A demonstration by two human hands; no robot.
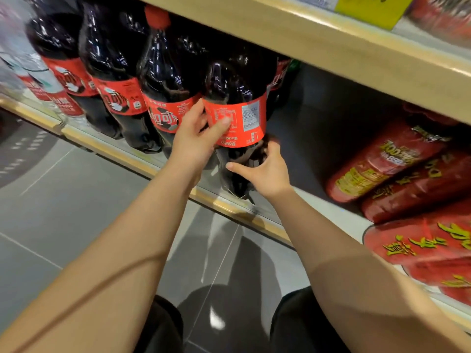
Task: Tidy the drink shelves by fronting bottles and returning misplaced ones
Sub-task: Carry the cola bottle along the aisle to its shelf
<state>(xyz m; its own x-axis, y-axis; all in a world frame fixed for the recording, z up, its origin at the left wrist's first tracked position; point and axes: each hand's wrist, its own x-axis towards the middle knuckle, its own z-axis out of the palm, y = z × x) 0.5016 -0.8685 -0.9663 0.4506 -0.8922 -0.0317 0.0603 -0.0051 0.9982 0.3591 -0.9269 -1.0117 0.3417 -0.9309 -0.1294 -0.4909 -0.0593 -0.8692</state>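
A big cola bottle (pixel 237 98) with a red label stands at the front of the lower shelf (pixel 229 207), its label's back panel turned toward me. My left hand (pixel 198 138) grips it at the label, thumb across the red band. My right hand (pixel 265 171) wraps the dark lower body from the right. To its left stands a row of similar cola bottles (pixel 163 80), labels facing out. Further left are clear water bottles (pixel 43 82) with red labels.
Red packaged goods with yellow writing (pixel 397 161) lie on the shelf at the right. Between them and the colas is a dark stretch of bare shelf (pixel 318 128). The wooden upper shelf edge (pixel 331 44) overhangs closely. Grey tiled floor (pixel 76 212) is below.
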